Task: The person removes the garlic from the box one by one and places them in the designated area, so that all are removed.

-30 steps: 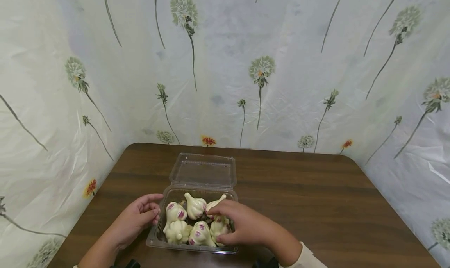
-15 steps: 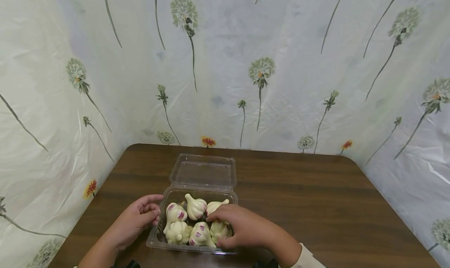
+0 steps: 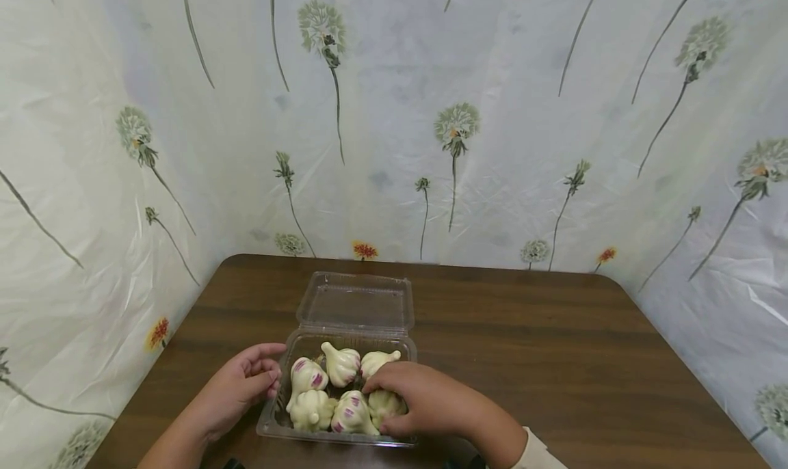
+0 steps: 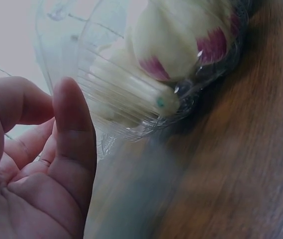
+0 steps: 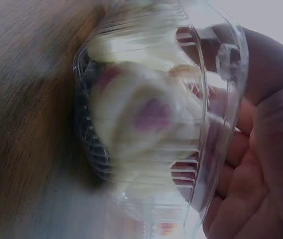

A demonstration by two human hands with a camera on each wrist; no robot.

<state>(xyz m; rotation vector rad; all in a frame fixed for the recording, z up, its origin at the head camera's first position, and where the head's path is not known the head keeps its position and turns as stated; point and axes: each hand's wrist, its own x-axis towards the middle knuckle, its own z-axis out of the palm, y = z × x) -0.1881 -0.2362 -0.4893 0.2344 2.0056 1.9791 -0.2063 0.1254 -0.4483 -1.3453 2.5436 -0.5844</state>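
A clear plastic clamshell box (image 3: 335, 440) holds several cream garlic bulbs, some with purple streaks, in two rows. My right hand (image 3: 425, 397) reaches over the box's right side, its fingers and thumb curled round the garlic bulb (image 3: 386, 407) in the near right corner. In the right wrist view, a streaked garlic bulb (image 5: 136, 109) shows through the ribbed wall, the fingertips beyond it. My left hand (image 3: 243, 383) is loosely bent at the box's left wall and holds nothing. Its index fingertip lies close to the rim; whether it touches is unclear.
The box's lid (image 3: 357, 301) lies folded back on the far side. Box and hands are on a dark brown wooden table (image 3: 523, 346) with rounded far corners. A pale curtain (image 3: 394, 113) printed with dandelions hangs round the back and sides.
My right hand has settled slightly lower and nearer me, and the near right garlic bulb sits lower in the box. The far right garlic bulb has tipped flatter. My left hand stays put.
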